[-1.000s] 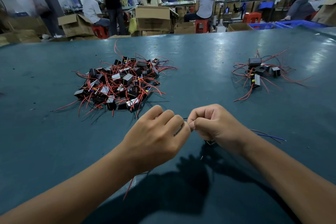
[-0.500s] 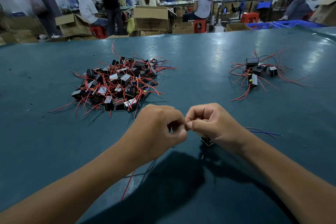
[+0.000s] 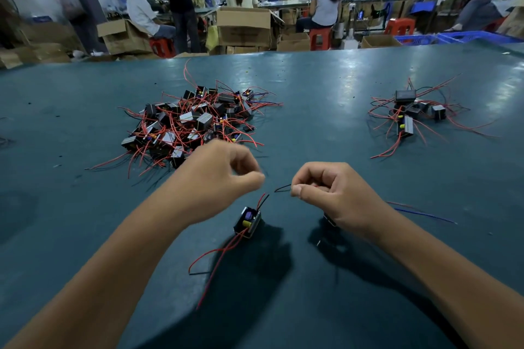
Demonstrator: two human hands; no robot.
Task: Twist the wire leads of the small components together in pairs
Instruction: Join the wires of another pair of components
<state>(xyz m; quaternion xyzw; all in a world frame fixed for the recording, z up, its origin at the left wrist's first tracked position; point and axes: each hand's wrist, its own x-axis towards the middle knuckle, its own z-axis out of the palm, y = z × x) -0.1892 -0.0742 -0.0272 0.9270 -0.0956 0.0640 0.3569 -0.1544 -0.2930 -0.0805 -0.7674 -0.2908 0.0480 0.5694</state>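
Observation:
My left hand (image 3: 224,178) hovers over the teal table (image 3: 326,110) with its fingers curled; it is blurred and no wire shows in it. Just below it a small black component (image 3: 247,221) with a yellow and purple core lies tilted on the table. Its short red and black leads point up toward my left thumb but stop short of it, and longer red leads trail toward me. My right hand (image 3: 326,193) pinches a thin black wire lead (image 3: 282,188) between thumb and forefinger. A second component (image 3: 329,219) peeks out under that wrist, mostly hidden.
A large pile of components with red leads (image 3: 190,125) lies at the left middle of the table. A smaller group of components (image 3: 411,113) sits at the right. Loose blue and red wires (image 3: 419,212) lie right of my right wrist. People and cardboard boxes stand beyond the far edge.
My hands were pressed together fingertip to fingertip; now they have parted. My left hand has moved up and left, and one component now lies exposed on the table between them.

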